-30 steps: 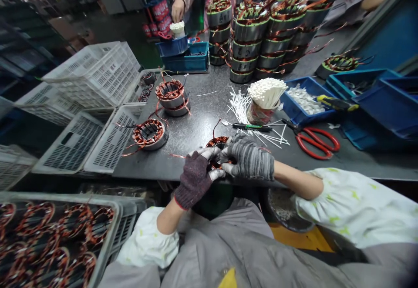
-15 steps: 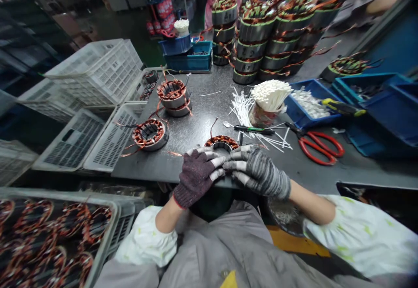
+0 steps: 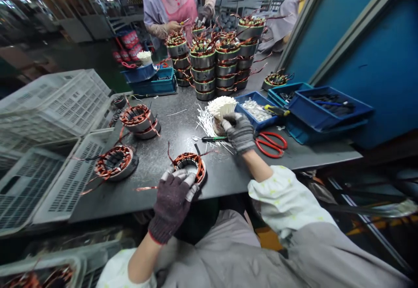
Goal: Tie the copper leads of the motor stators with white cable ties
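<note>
Sat at dark worktable (image 3: 170,131), w/ white plastic crates (image 3: 52,101) at 9 o'clock of the hands. Stacked stators (image 3: 212,61) piled at 12 o'clock, far edge, co-worker in pink apron (image 3: 181,5) just behind. Blue bins (image 3: 323,109) at 2 o'clock. Stator w/ copper windings (image 3: 189,167) lay flat at table's near edge, dead centre. Left hand (image 3: 173,199) in dark glove rested on its near rim, fingers spread over the top, pressing rather than clamped. Right hand (image 3: 239,130) in grey glove reached to 1 o'clock, fingers curled round cup of white ties (image 3: 222,107), closed on it. Red scissors (image 3: 271,143) just beside at 3 o'clock of that hand; green-handled tool (image 3: 214,138) at its 9 o'clock. Two more stators (image 3: 126,142) at 10 o'clock.
</note>
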`<action>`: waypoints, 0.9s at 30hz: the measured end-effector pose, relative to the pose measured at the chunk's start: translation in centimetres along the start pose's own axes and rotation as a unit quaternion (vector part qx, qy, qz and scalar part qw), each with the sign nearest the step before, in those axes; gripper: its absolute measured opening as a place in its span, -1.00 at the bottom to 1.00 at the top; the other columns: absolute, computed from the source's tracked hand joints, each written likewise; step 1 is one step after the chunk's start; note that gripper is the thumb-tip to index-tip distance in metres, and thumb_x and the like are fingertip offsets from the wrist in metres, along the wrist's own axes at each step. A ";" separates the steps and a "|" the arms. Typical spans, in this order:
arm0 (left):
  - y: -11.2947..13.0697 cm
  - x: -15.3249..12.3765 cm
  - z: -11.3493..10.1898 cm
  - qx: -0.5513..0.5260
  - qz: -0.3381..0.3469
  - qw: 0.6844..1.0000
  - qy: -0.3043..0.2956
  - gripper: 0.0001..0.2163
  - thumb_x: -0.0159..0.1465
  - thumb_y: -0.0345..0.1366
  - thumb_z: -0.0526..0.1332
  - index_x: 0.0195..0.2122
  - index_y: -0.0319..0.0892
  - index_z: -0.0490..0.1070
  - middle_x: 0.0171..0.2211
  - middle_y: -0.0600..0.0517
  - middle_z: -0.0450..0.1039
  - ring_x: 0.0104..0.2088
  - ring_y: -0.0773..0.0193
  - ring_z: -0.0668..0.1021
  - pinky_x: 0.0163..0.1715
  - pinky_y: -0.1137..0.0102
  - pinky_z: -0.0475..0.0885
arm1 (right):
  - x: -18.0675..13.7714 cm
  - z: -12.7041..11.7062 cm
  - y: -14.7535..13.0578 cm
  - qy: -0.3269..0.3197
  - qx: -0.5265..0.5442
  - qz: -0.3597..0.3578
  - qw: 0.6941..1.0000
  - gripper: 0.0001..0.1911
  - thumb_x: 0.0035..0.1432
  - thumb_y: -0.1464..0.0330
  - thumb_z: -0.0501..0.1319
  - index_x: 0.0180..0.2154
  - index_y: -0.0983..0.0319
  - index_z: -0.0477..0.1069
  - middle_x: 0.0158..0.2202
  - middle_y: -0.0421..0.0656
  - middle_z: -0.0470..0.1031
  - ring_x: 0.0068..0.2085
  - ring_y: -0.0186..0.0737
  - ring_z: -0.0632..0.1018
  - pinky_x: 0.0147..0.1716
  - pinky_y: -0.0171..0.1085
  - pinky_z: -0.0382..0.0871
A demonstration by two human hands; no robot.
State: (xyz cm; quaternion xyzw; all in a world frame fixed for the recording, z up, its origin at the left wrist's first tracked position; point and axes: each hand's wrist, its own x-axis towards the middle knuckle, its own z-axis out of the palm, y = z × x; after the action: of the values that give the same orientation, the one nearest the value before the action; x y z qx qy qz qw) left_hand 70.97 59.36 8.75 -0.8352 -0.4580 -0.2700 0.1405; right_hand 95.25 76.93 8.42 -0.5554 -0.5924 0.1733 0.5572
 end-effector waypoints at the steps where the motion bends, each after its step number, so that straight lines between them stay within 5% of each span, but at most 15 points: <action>1: 0.4 -0.2 -0.1 0.005 -0.003 1.000 0.002 -0.82 0.44 -0.31 0.20 0.02 -0.14 0.51 -0.07 -0.05 0.65 0.03 0.07 0.63 0.27 0.01 0.34 | 1.0 0.3 0.1 0.005 -0.023 -0.014 1.000 -0.81 0.11 0.26 0.36 -0.24 0.22 0.59 -0.21 -0.04 0.61 -0.13 0.01 0.58 0.04 0.08 0.45; 4: 0.9 -0.6 -0.4 -0.003 0.001 1.000 0.001 -0.82 0.46 -0.31 0.18 0.04 -0.14 0.48 -0.06 -0.05 0.65 0.05 0.07 0.63 0.30 0.01 0.31 | 2.8 0.9 0.6 0.013 0.008 -0.042 0.999 -0.85 0.14 0.27 0.33 -0.27 0.21 0.57 -0.22 -0.06 0.61 -0.13 -0.04 0.59 0.07 0.07 0.45; 7: 0.7 -0.7 -0.3 -0.017 0.000 1.000 -0.002 -0.81 0.47 -0.31 0.18 0.05 -0.14 0.47 -0.04 -0.05 0.65 0.06 0.07 0.62 0.27 0.01 0.33 | 3.1 -0.1 0.7 0.042 0.151 -0.007 0.988 -0.81 0.24 0.19 0.29 -0.26 0.17 0.51 -0.31 -0.16 0.59 -0.31 -0.21 0.58 -0.14 -0.10 0.56; 10: 0.5 -0.6 0.0 -0.018 -0.021 1.000 -0.007 -0.77 0.47 -0.30 0.18 0.10 -0.15 0.46 0.03 -0.08 0.64 0.12 0.04 0.59 0.30 -0.02 0.31 | 1.4 -2.4 -0.5 0.038 0.273 0.015 0.961 -0.75 0.23 0.12 0.35 -0.25 0.16 0.46 -0.35 -0.22 0.58 -0.46 -0.32 0.54 -0.40 -0.25 0.54; 12: 0.4 -0.6 0.1 -0.029 -0.037 0.999 -0.024 -0.72 0.48 -0.31 0.15 0.17 -0.16 0.43 0.12 -0.09 0.59 0.22 0.02 0.53 0.35 -0.06 0.24 | -1.6 -4.1 -1.8 0.004 0.308 -0.024 0.951 -0.79 0.27 0.17 0.34 -0.23 0.16 0.47 -0.29 -0.19 0.60 -0.41 -0.30 0.59 -0.39 -0.25 0.55; 18: -0.3 -0.8 0.0 -0.098 -0.074 0.990 -0.076 -0.70 0.50 -0.30 0.08 0.18 -0.08 0.46 0.09 -0.02 0.61 0.22 0.08 0.52 0.42 -0.08 0.16 | -14.1 -8.0 -3.9 -0.294 0.246 -0.155 0.911 -0.86 0.38 0.44 0.18 -0.17 0.15 0.51 -0.08 -0.09 0.62 -0.12 -0.24 0.66 -0.16 -0.26 0.58; 22: -0.1 -0.6 -0.1 -0.099 -0.084 0.988 -0.079 -0.70 0.50 -0.25 0.07 0.15 -0.10 0.49 0.03 -0.04 0.62 0.18 0.06 0.54 0.41 -0.07 0.17 | -18.0 -8.8 -4.0 -0.335 0.224 -0.128 0.906 -0.80 0.37 0.51 0.15 -0.11 0.14 0.48 -0.10 -0.12 0.63 -0.12 -0.29 0.67 -0.12 -0.32 0.58; 27: 0.9 -0.4 -0.4 -0.061 -0.095 0.990 -0.081 -0.71 0.50 -0.23 0.08 0.13 -0.12 0.49 0.00 -0.06 0.63 0.16 0.06 0.55 0.39 -0.01 0.19 | -18.1 -8.6 -4.3 -0.324 0.166 -0.154 0.919 -0.78 0.38 0.50 0.15 -0.07 0.16 0.51 -0.15 -0.13 0.66 -0.16 -0.30 0.69 -0.12 -0.36 0.59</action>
State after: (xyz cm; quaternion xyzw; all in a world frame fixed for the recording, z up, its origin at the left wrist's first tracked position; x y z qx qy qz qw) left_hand 71.46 58.41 8.84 -0.8140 -0.5280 -0.2409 0.0251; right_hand 96.25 56.53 6.25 -0.2706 -0.7811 0.3519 0.4390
